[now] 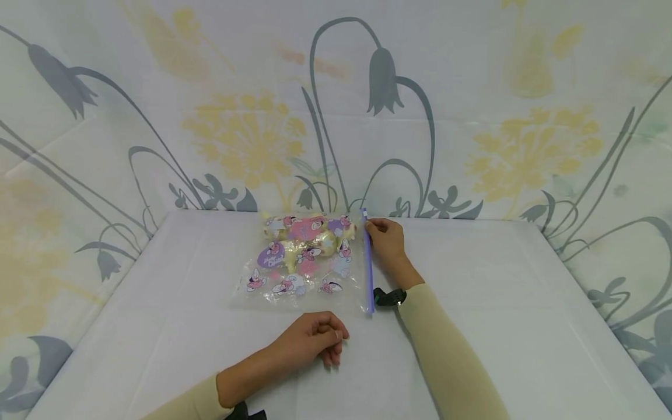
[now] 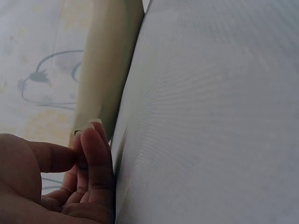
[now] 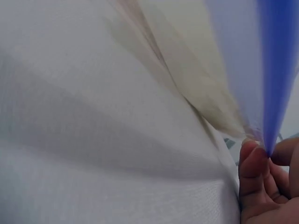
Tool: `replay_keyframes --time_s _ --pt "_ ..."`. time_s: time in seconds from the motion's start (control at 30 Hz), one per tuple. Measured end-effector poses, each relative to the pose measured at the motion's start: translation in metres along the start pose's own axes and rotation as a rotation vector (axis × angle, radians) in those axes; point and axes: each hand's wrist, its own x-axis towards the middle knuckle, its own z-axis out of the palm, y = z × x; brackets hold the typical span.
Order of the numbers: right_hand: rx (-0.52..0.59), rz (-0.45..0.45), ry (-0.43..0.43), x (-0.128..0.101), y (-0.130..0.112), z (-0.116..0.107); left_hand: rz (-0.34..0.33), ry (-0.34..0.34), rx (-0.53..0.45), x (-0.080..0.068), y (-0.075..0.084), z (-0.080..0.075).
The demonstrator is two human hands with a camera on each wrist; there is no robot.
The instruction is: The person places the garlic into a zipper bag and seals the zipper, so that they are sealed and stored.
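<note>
A clear zip bag printed with pink and purple cartoon figures lies on the white table, with pale yellow lumpy items inside at its far end. Its purple zip strip runs along the bag's right side. My right hand pinches the far end of that strip; in the right wrist view the fingertips close on the blue-purple strip. My left hand rests on the table just in front of the bag, fingers loosely curled, holding nothing. The left wrist view shows those curled fingers against the cloth.
A white cloth covers the table, and a floral sheet hangs behind and to both sides. A black wrist strap sits on my right forearm.
</note>
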Motion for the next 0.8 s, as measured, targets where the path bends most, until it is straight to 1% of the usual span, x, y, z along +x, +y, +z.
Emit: replay_keyframes --time_s 0.1,0.2,0.33,0.43,0.5,0.57,0.63,0.7,0.8 --pt "-0.001 -0.002 -0.01 0.0 -0.001 -0.002 0.009 -0.039 0.036 0.0 0.001 -0.002" --pt "-0.007 0.002 -0.031 -0.001 -0.002 -0.005 0.019 -0.096 0.102 -0.003 0.006 -0.006" --pt "-0.001 0.022 -0.107 -0.003 -0.001 -0.014 0.057 -0.171 0.261 -0.01 0.017 -0.018" --pt "0.015 0.044 -0.17 -0.005 0.0 -0.023 0.105 -0.216 0.386 -0.014 0.025 -0.033" --pt "0.012 0.043 -0.204 -0.006 -0.001 -0.029 0.132 -0.254 0.446 -0.016 0.03 -0.043" --pt "-0.025 0.022 -0.235 -0.008 -0.001 -0.035 0.153 -0.291 0.493 -0.018 0.035 -0.055" --pt "-0.082 -0.012 -0.264 -0.011 -0.003 -0.042 0.16 -0.321 0.522 -0.019 0.04 -0.066" --pt "-0.133 -0.046 -0.29 -0.015 -0.004 -0.049 0.161 -0.328 0.541 -0.021 0.044 -0.079" --pt "-0.201 -0.099 -0.306 -0.022 -0.008 -0.062 0.168 -0.297 0.531 -0.023 0.05 -0.098"
